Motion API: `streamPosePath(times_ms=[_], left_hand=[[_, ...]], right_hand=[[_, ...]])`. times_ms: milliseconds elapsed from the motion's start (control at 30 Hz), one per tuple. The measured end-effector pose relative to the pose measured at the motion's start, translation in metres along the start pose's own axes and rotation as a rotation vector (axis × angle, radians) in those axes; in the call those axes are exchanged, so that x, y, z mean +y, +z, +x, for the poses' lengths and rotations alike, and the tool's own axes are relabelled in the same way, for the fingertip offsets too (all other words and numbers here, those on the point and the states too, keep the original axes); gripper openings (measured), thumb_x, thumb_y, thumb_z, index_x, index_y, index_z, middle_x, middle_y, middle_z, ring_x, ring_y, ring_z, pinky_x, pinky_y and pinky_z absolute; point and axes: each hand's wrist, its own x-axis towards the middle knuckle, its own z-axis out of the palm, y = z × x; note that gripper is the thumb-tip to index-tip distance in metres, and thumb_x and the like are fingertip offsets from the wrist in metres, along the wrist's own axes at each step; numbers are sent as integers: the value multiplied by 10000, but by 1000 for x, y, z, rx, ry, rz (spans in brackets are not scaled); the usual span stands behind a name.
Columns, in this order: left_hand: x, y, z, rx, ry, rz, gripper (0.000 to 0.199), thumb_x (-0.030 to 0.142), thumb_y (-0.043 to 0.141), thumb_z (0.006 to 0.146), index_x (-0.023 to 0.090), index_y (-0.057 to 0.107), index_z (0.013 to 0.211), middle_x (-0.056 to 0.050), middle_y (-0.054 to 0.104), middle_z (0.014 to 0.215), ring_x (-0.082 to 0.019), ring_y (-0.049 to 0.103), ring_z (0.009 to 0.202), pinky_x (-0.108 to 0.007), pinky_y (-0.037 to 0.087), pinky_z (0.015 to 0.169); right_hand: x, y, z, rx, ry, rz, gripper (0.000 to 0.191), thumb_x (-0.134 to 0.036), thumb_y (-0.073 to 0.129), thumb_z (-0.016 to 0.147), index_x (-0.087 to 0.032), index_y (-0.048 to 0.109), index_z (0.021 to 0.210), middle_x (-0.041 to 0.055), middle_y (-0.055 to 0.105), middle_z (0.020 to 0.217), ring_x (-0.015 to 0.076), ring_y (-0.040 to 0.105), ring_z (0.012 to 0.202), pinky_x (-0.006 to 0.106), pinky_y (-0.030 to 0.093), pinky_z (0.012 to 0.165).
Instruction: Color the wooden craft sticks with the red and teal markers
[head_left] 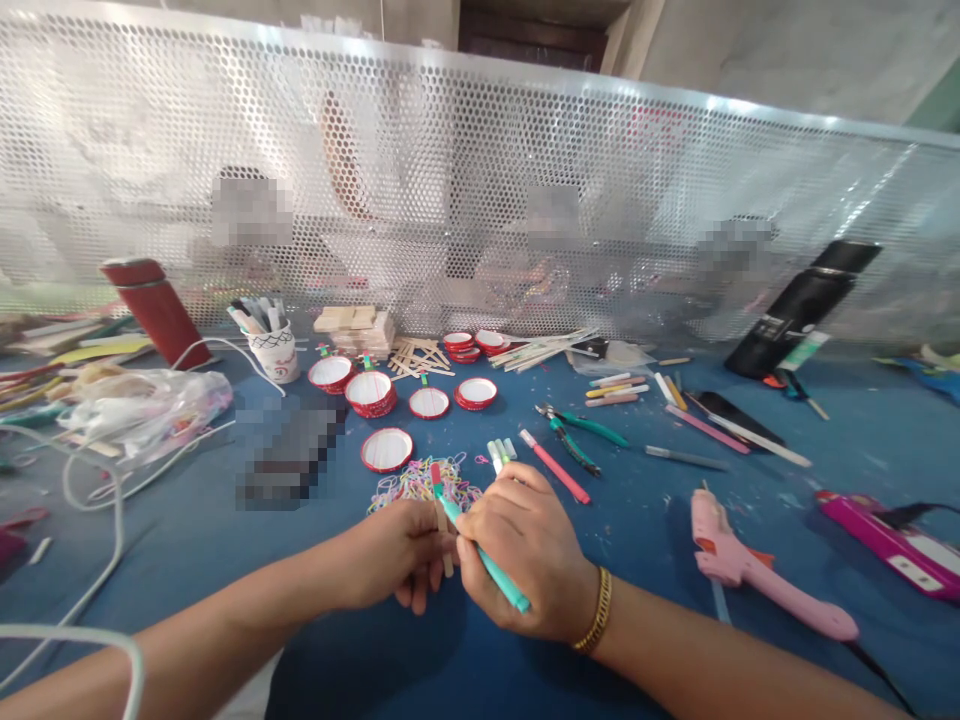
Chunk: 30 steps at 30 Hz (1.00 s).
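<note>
My left hand [409,550] pinches a wooden craft stick [448,560] upright near the front of the table. The stick's top end is red with a green band under it. In my right hand [525,550] is a turquoise marker [501,578], its tip at the stick near the green band. Just behind both hands lies a pile of colourful rubber bands [390,487]. A pinkish-red marker [556,467] and several short pale green-white pieces [501,452] lie beyond my right hand. Red-rimmed round lids [387,450] stand behind the pile, some stacked.
On the right are a pink glue gun [765,580], green-handled pliers [574,440], a magenta power strip [892,540] and a black bottle [799,310]. On the left are a cup of markers [271,350], a red bottle [157,310] and white cable [116,520]. A perforated metal panel [450,180] stands behind.
</note>
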Motion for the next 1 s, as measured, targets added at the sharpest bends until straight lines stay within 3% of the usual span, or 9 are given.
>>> streamPosePath(times_ms=[767, 1000], left_hand=[[-4, 0, 3, -6, 6, -42, 311, 482, 514, 838, 179, 527, 766, 34, 573, 589, -88, 556, 432, -179, 397, 407], [-2, 0, 1, -3, 0, -26, 291, 442, 497, 840, 175, 525, 725, 28, 569, 583, -89, 562, 447, -185, 414, 432]], right_hand=[[1, -2, 0, 1, 53, 7, 102, -203, 486, 859, -179, 582, 834, 4, 607, 674, 159, 522, 687, 379, 386, 795], [1, -2, 1, -5, 17, 11, 99, -205, 484, 864, -182, 580, 855, 3, 621, 702, 160, 528, 707, 385, 386, 820]])
